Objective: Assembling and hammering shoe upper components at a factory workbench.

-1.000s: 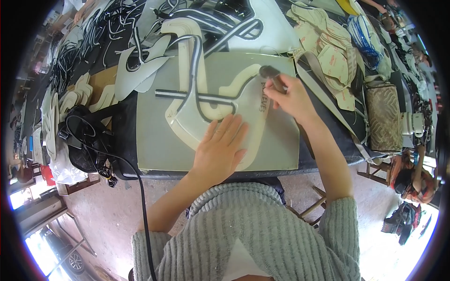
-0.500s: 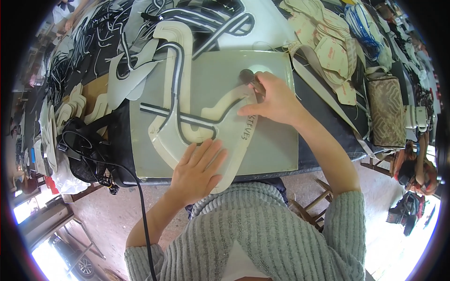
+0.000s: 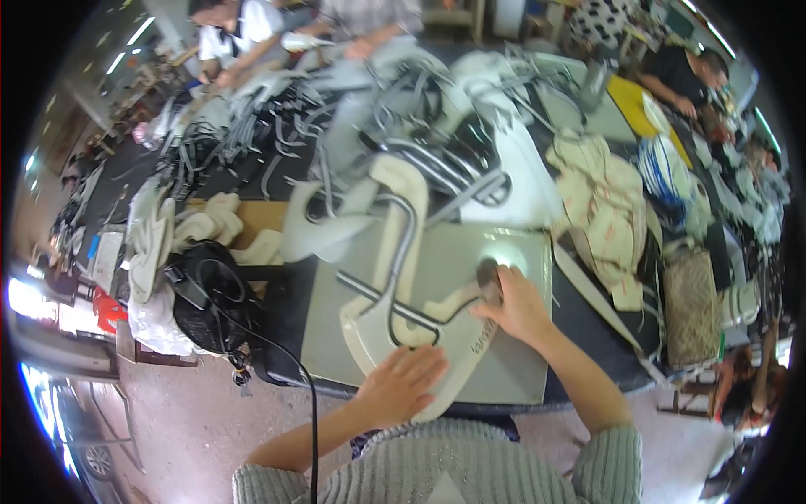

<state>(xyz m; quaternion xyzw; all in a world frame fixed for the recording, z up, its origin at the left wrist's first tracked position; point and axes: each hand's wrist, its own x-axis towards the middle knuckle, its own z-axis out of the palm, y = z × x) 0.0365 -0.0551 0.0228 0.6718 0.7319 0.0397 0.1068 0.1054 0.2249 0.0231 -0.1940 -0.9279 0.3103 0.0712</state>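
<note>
My left hand (image 3: 400, 386) lies flat, fingers stretched out, on the near edge of a cream curved panel (image 3: 460, 371). The panel has written marks and rests on a grey-green board (image 3: 525, 380). A dark strip with a pale middle line (image 3: 403, 239) bends along the panel, and its lower parts cross near my left fingertips. My right hand (image 3: 522, 309) grips a small hammer (image 3: 488, 277) with a dark round head, just above the panel's right arm. Its handle is mostly hidden by my fingers.
Piled strips (image 3: 218, 151) and white sheets (image 3: 525, 168) lie beyond the board. Cream cut pieces (image 3: 596, 202) and a patterned pouch (image 3: 690, 307) are at right. A black bag (image 3: 210, 290) with a cable sits at left. Other people (image 3: 688, 80) work across the table.
The view has tilted upward, so the board and my hands sit lower in the picture and other people show at the far side. My hands keep about the same places on the panel.
</note>
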